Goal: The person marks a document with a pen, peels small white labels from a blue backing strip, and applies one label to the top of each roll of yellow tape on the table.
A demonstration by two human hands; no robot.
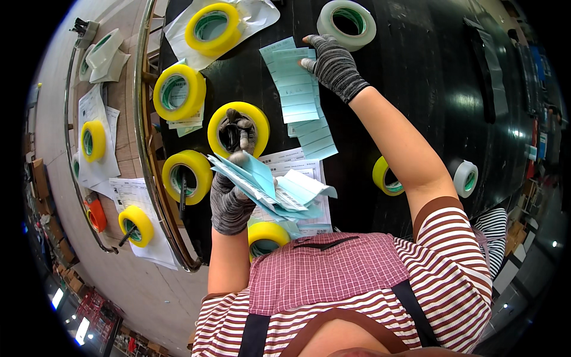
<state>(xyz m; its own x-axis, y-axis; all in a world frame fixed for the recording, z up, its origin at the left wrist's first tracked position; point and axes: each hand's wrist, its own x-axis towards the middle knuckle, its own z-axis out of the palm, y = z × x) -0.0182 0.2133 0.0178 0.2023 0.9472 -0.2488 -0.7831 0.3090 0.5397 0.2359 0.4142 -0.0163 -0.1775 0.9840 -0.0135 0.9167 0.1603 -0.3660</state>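
My left hand (231, 208), in a grey fingerless-tipped glove, is closed around a bundle of folded light-blue paper slips (267, 189), which fan out to the right. My right hand (338, 66), gloved the same way, reaches across the black table with its fingers apart. Its fingertips touch the upper right edge of a column of overlapping blue slips (295, 89) lying on the table. Under the bundle lie white printed sheets (318, 169), partly hidden. Just beyond my left hand lies a yellow tape roll (262, 122) with a crumpled dark grey thing (237, 130) in its hole.
More yellow tape rolls (196, 100) weigh down papers along the table's left side. A whitish roll (367, 27) lies beyond my right hand. A metal rail (148, 154) edges the table; past it, a lower surface holds papers and tape rolls (93, 141). Another yellow roll (380, 178) lies beside my right forearm.
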